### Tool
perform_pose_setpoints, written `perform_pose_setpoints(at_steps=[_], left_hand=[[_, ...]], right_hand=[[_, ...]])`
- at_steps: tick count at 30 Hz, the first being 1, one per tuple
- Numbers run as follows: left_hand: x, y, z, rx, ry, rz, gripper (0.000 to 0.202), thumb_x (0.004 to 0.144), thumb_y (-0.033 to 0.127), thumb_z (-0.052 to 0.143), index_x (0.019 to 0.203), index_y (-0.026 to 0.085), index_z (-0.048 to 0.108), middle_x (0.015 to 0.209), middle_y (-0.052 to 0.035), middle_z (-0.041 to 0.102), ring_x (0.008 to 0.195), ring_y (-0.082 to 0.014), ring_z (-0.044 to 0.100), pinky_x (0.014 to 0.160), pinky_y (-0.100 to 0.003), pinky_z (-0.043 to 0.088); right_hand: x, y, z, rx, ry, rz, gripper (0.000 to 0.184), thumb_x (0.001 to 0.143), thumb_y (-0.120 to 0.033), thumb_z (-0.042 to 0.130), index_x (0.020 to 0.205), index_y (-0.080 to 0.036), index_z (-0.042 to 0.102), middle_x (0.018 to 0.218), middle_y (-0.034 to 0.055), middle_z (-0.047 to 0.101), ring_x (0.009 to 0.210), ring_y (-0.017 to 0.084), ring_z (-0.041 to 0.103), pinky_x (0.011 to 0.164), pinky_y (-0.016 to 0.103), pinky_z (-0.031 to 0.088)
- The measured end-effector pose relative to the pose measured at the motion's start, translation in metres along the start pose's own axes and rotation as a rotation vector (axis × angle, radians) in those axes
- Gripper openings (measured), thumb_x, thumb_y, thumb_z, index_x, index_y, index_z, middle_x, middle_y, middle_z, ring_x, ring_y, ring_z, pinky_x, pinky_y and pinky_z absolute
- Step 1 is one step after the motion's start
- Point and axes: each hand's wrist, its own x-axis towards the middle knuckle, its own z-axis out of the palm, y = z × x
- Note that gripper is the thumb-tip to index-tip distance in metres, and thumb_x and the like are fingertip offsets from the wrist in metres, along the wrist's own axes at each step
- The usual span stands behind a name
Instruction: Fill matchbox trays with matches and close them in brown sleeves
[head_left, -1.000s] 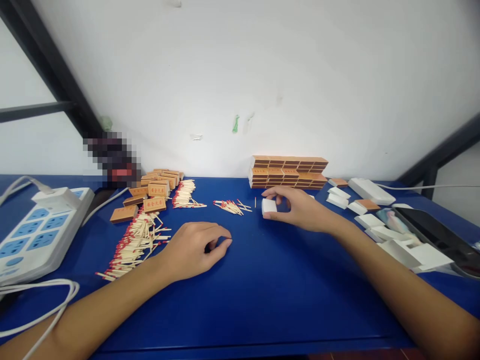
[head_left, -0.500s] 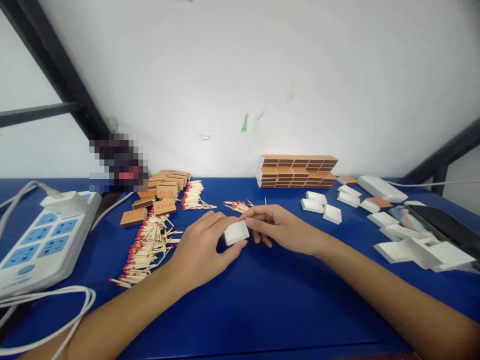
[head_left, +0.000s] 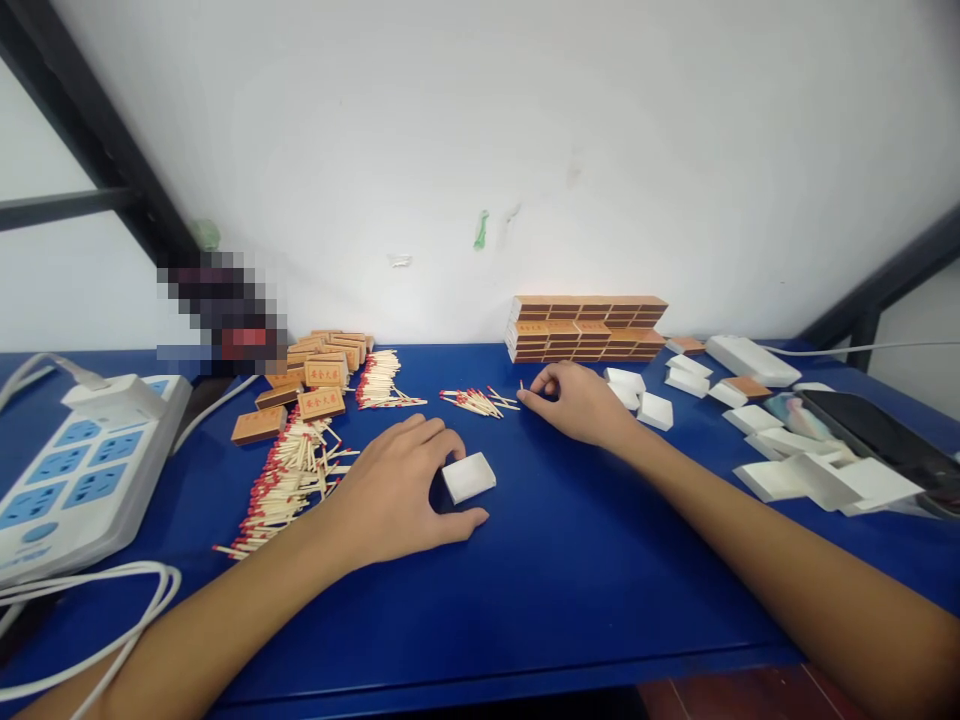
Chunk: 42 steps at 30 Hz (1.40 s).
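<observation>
My left hand (head_left: 394,490) rests on the blue table (head_left: 540,570), thumb and fingers curled round a small white matchbox tray (head_left: 468,476) and touching it. My right hand (head_left: 576,400) reaches to the small heap of red-tipped matches (head_left: 476,401) and pinches at a single match at its right edge. A large spread of matches (head_left: 289,475) lies left of my left hand.
Orange matchbox sleeves (head_left: 311,378) lie scattered at the back left and stand stacked (head_left: 585,328) against the wall. Empty white trays (head_left: 795,450) are strewn on the right beside a dark phone (head_left: 877,440). A power strip (head_left: 75,465) with white cables sits far left.
My right hand brought the white tray from the far middle to my left hand, let go of it, then moved back to the small match heap. My left hand now holds the tray.
</observation>
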Motion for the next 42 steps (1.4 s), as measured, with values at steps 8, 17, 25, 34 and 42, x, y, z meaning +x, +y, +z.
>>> perform_pose_setpoints(at_steps=[8, 17, 25, 34, 42], left_hand=[[0.002, -0.003, 0.002, 0.007, 0.044, 0.05, 0.026, 0.093, 0.045, 0.071, 0.104, 0.021, 0.07, 0.105, -0.0045, 0.068, 0.104, -0.0264, 0.064, 0.096, -0.045, 0.051], [0.003, -0.007, 0.004, 0.047, 0.073, 0.052, 0.046, 0.093, 0.059, 0.071, 0.117, 0.02, 0.073, 0.11, -0.0067, 0.069, 0.107, -0.0275, 0.063, 0.095, -0.045, 0.052], [0.004, -0.007, 0.002, 0.062, 0.051, 0.029, 0.042, 0.094, 0.056, 0.071, 0.116, 0.02, 0.075, 0.109, -0.007, 0.069, 0.107, -0.0283, 0.064, 0.094, -0.046, 0.053], [0.005, -0.006, -0.004, 0.024, 0.042, 0.06, 0.03, 0.09, 0.044, 0.072, 0.108, 0.02, 0.076, 0.102, -0.0065, 0.069, 0.1, -0.0264, 0.064, 0.088, -0.042, 0.053], [0.007, -0.01, -0.003, 0.009, 0.047, 0.051, 0.03, 0.092, 0.044, 0.075, 0.11, 0.02, 0.075, 0.103, -0.006, 0.069, 0.102, -0.0262, 0.065, 0.086, -0.041, 0.052]], right_hand=[[0.0, -0.002, -0.004, 0.027, -0.06, -0.059, 0.016, 0.095, -0.028, 0.061, 0.084, -0.02, 0.07, 0.083, 0.0049, 0.073, 0.077, 0.02, 0.064, 0.068, 0.031, 0.041], [-0.007, -0.008, 0.006, 0.065, -0.045, -0.268, 0.015, 0.098, -0.028, 0.058, 0.091, -0.02, 0.067, 0.091, 0.006, 0.067, 0.077, 0.019, 0.059, 0.069, 0.032, 0.041], [-0.006, -0.008, 0.002, 0.052, -0.108, -0.224, 0.018, 0.1, -0.032, 0.058, 0.09, -0.021, 0.067, 0.087, 0.0054, 0.067, 0.075, 0.02, 0.059, 0.068, 0.033, 0.041], [-0.011, -0.006, -0.006, 0.127, -0.106, -0.306, 0.02, 0.105, -0.031, 0.048, 0.092, -0.021, 0.059, 0.1, 0.0086, 0.068, 0.09, 0.023, 0.062, 0.081, 0.035, 0.045], [-0.047, -0.028, -0.016, 0.283, -0.312, -0.474, 0.023, 0.11, -0.037, 0.044, 0.099, -0.023, 0.057, 0.101, 0.0054, 0.064, 0.087, 0.02, 0.059, 0.077, 0.032, 0.047]])
